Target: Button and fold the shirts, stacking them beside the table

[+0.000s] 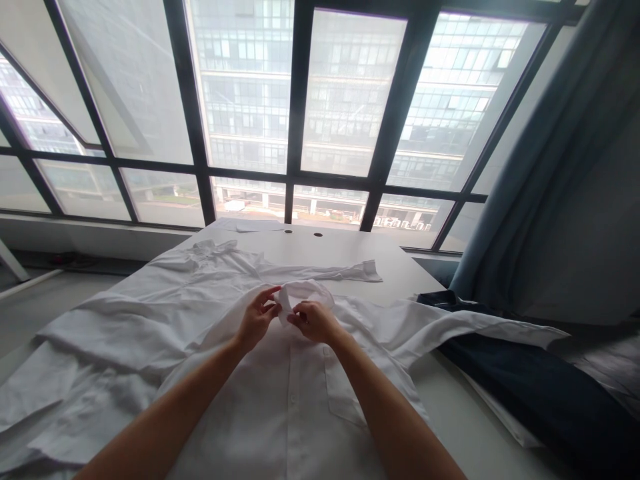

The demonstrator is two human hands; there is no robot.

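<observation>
Pinching the shirt collar [305, 293], left hand [257, 319] and right hand [314, 321] hide its top button.

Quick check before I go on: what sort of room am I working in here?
Probably an upper-floor office or workroom: a white table stands by large dark-framed windows facing an office block, a grey-blue curtain hangs at right, and both hands work on a white button-up shirt.

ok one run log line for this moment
left hand: pinching collar | right hand: pinching collar | white shirt: flat on table, front up | dark garment: right of shirt
</observation>
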